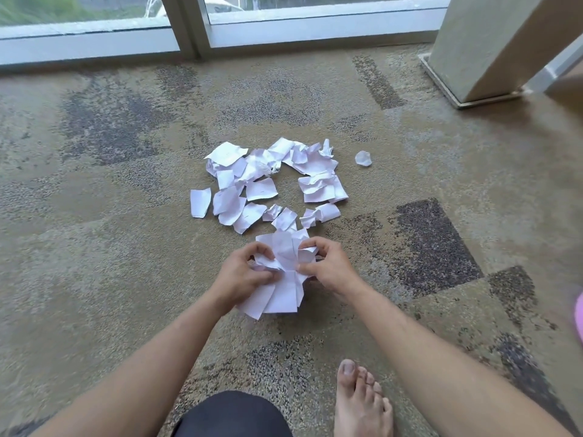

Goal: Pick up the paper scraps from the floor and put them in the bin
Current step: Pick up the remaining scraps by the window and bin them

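Several white paper scraps (262,181) lie scattered in a loose ring on the patterned carpet (126,247). One small crumpled scrap (362,158) lies apart at the right of the pile. Nearer to me, both hands hold a bunch of gathered scraps (280,291) just above the floor. My left hand (243,272) grips the bunch from the left and my right hand (328,266) pinches it from the right, with fingers curled into the paper. No bin is clearly in view.
A window with a grey frame (189,26) runs along the far edge. A beige pillar (485,48) on a metal base stands at the far right. My bare foot (362,402) and dark-clothed knee (233,414) are at the bottom. A pink object (579,316) shows at the right edge.
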`<move>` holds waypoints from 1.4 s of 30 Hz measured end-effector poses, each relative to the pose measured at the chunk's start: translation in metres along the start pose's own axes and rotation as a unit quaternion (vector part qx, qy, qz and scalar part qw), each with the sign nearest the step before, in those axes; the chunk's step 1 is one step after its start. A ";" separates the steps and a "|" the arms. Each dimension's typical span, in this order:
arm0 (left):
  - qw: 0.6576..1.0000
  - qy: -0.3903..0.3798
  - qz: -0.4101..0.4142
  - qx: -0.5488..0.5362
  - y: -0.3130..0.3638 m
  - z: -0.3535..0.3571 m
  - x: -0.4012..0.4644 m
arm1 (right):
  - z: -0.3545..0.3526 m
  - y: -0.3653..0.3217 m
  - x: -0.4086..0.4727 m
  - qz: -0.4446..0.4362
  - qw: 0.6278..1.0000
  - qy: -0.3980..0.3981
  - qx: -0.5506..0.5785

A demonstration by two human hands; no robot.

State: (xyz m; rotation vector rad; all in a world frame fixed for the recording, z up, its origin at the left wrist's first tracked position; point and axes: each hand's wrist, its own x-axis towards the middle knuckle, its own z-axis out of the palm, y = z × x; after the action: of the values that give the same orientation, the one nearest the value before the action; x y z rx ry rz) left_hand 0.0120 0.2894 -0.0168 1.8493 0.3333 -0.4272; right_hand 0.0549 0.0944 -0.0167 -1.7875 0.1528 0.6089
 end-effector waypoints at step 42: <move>0.940 -0.267 0.207 0.053 0.423 0.493 -0.077 | -0.437 0.007 -0.351 -0.090 0.713 0.644 0.260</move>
State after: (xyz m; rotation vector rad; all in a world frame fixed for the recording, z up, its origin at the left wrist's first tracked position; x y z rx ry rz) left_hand 0.0644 -0.3111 0.2368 1.7643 -0.4503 -0.6362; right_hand -0.1067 -0.3851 0.2234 -1.3197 0.9784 -0.8754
